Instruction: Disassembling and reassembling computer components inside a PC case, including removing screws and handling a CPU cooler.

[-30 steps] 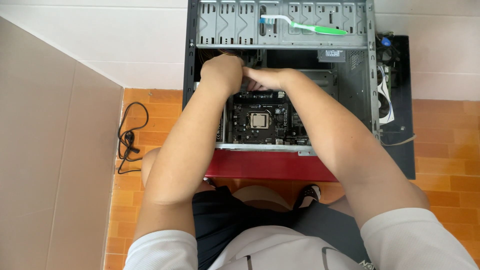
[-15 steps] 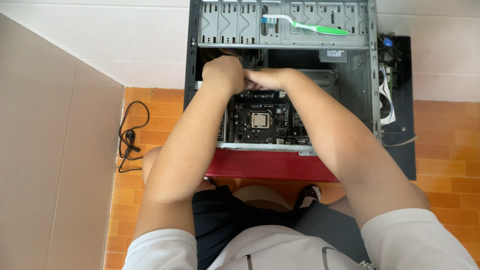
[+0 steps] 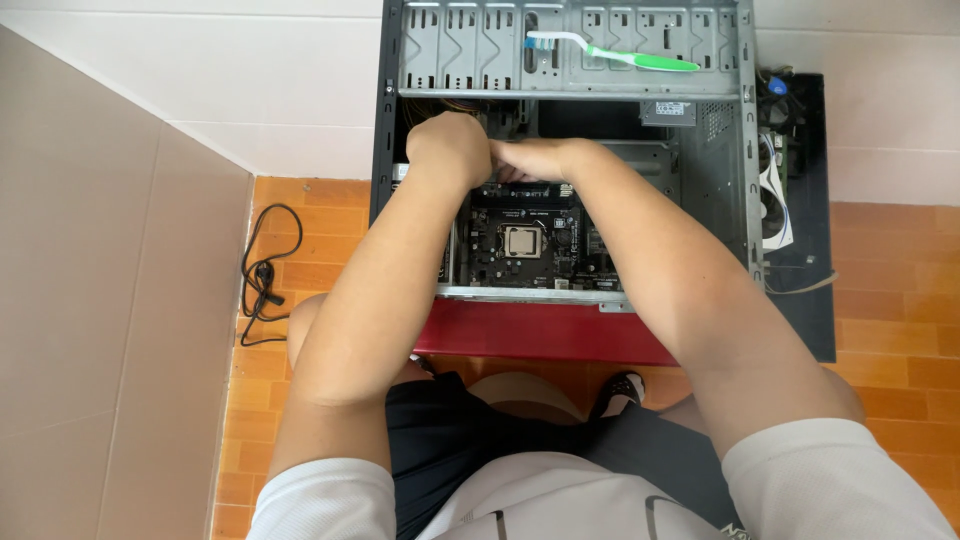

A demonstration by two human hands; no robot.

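Orange floor tiles carry an open case point(image 3: 715, 150) laid flat so its motherboard point(image 3: 525, 240) faces up, where the left hand point(image 3: 447, 148) and right hand point(image 3: 535, 158) meet at the board's top edge, fingers curled under, grip hidden.

Open room above the motherboard point(image 3: 525, 240), hemmed by case walls point(image 3: 745, 180) and drive bays point(image 3: 470, 50).

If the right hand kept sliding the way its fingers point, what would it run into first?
The right hand points leftward across the open computer case, above the motherboard. It would meet the left hand first; the two already look in contact, though depth there is hard to judge.
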